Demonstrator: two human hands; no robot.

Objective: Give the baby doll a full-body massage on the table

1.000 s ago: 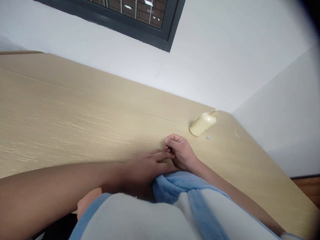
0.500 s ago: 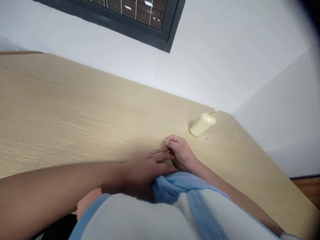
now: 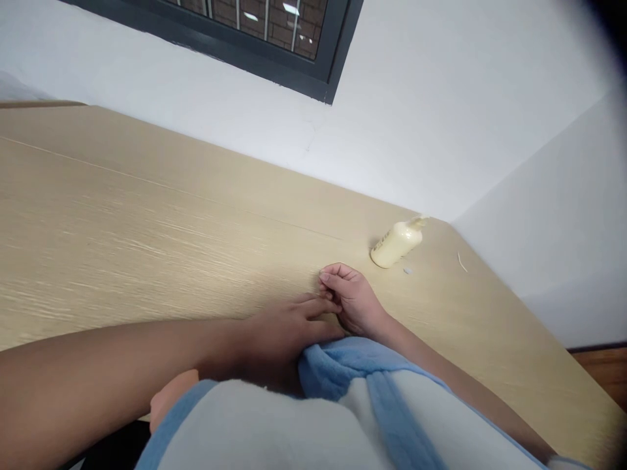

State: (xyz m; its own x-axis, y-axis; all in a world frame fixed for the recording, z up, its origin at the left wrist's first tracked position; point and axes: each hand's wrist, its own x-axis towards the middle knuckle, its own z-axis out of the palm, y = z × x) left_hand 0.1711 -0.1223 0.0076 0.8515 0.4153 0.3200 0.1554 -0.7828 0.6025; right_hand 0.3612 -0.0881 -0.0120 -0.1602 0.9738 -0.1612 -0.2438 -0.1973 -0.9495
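The left hand [image 3: 284, 326], loosely spread with nothing visibly held, reached against the right hand [image 3: 360, 300], perhaps bracing its closed pinch; any contents couldn't be told. The cream plastic pump bottle [image 3: 396, 245] stood beyond on the pale wood-grained bench [image 3: 171, 228], apart from both.

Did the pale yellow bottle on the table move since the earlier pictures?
No, the pale yellow bottle has not moved: judged against the table corner behind it, it sits in the same place.

left hand [image 3: 289, 326] beside right hand [image 3: 359, 301]; bottle [image 3: 396, 246] near
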